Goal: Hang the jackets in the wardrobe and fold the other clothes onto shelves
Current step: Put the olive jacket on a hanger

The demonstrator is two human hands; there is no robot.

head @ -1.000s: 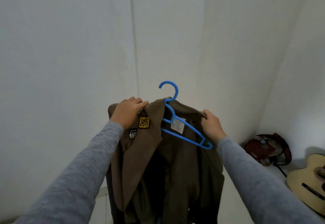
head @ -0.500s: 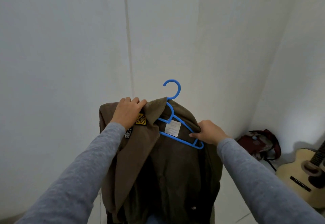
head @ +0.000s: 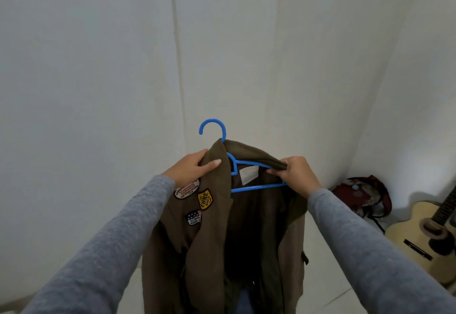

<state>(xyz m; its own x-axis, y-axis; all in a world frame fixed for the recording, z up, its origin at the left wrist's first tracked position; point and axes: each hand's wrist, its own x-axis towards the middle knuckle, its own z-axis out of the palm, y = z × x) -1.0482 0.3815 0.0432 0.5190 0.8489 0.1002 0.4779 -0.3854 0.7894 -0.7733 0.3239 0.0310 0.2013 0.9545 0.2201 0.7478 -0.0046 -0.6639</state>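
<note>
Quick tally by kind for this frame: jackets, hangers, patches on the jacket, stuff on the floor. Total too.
Jacket: 1
Hanger: 1
Patches: 3
Guitar: 1
Bag: 1
Total: 7

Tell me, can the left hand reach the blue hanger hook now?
Probably yes: the hook stands bare just above the left hand, though that hand must first release the jacket collar.
</note>
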